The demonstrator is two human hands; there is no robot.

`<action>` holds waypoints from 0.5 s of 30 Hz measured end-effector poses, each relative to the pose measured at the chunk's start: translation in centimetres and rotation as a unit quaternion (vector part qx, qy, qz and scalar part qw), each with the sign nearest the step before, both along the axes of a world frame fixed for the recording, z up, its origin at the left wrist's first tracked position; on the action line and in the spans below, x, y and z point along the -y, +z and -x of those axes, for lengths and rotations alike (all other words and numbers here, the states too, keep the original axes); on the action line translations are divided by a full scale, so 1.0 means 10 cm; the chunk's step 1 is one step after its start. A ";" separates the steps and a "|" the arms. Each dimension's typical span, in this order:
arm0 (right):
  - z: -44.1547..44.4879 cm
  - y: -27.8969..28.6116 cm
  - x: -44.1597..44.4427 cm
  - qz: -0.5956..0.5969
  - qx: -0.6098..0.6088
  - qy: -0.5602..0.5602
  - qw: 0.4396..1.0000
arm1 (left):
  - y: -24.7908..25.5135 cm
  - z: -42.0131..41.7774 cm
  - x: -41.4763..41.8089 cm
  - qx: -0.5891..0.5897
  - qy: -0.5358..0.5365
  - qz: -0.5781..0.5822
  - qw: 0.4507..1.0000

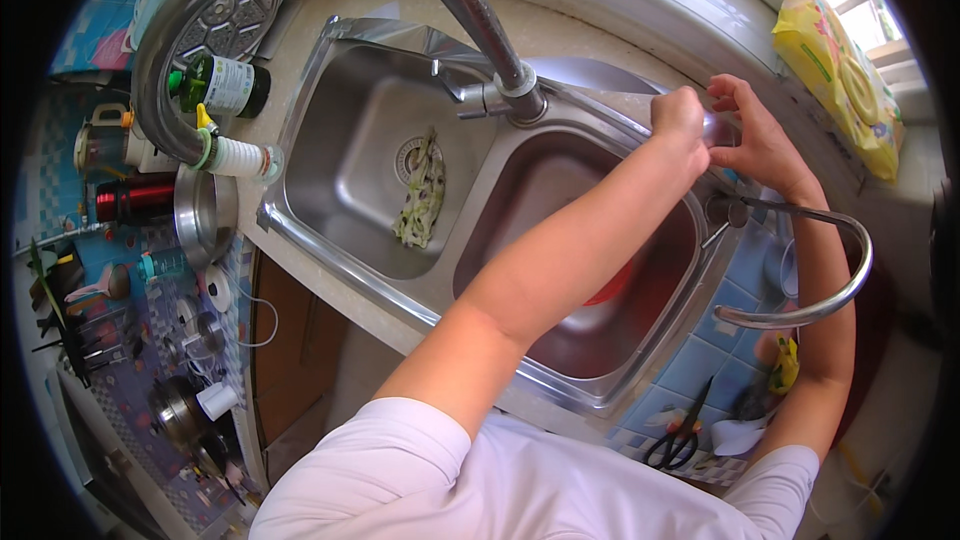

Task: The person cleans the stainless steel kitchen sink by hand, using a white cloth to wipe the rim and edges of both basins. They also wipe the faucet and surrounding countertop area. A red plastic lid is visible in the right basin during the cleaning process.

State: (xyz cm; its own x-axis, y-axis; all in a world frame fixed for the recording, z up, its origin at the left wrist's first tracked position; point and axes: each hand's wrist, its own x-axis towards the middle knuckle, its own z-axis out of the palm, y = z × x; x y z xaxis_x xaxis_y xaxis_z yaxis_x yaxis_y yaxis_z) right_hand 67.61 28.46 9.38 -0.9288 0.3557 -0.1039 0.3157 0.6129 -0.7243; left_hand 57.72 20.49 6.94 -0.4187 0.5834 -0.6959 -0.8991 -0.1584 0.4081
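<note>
Beyond the right basin's back corner, my left hand (679, 124) is curled closed against a small shiny metal object (720, 131), most of which the hands hide. On its other side is my right hand (761, 139), with bent, spread fingers and the thumb close to the object; its grip is unclear. My left forearm crosses over the right basin (555, 172) of a stainless-steel double sink, partly covering something red (611, 286) there. In the left basin (360, 105), a limp, pale green and dark-spotted item (421, 202) lies beside and partly over the drain.
A large curved faucet (480, 4) with a white flexible nozzle (238, 158) arches over the left side. Near my right arm is a smaller curved metal spout (862, 240). Scissors (679, 439), a green bottle (225, 86), a steel bowl (206, 217) and a yellow wipes pack (836, 79) surround the sink.
</note>
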 end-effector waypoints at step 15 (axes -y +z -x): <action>-0.51 0.08 -0.51 0.467 0.125 -0.179 0.857 | -0.43 -0.38 0.09 0.081 0.058 -0.154 0.983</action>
